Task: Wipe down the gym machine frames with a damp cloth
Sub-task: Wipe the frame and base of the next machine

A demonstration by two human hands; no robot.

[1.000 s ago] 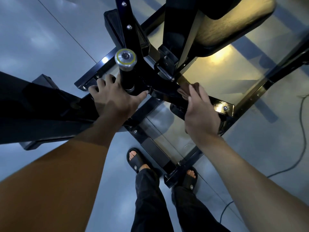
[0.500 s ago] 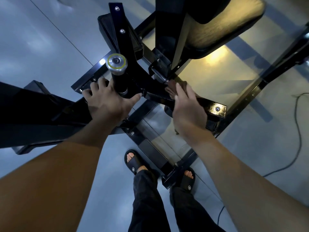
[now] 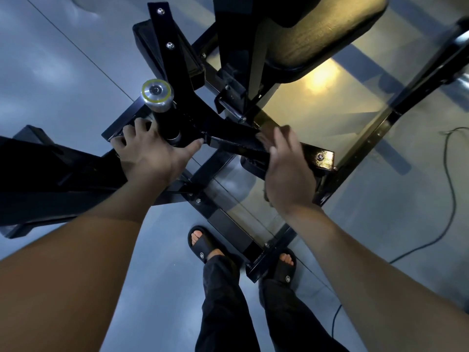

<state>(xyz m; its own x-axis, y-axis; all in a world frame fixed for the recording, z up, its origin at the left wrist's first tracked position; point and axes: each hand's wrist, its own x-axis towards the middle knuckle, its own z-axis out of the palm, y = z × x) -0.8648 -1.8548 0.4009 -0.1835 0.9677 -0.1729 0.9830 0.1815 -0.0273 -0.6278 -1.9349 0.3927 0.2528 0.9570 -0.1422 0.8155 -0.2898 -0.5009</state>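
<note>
A black gym machine frame fills the middle of the view, and from it rises a weight peg with a silver cap. My left hand grips the frame at the foot of that peg, fingers bent over the far edge and thumb stretched right. Motion-blurred, my right hand lies flat with straight fingers on the frame's slanted arm. A dark cloth shows only as a blurred edge under its fingertips.
A black padded seat hangs over the frame at the top. Base rails run along the glossy grey floor to my feet in black slides. A cable trails across the floor at the right.
My right hand has slid along the slanted frame arm toward the peg and then part of the way back, and is now blurred. My left hand has kept its grip by the peg.
</note>
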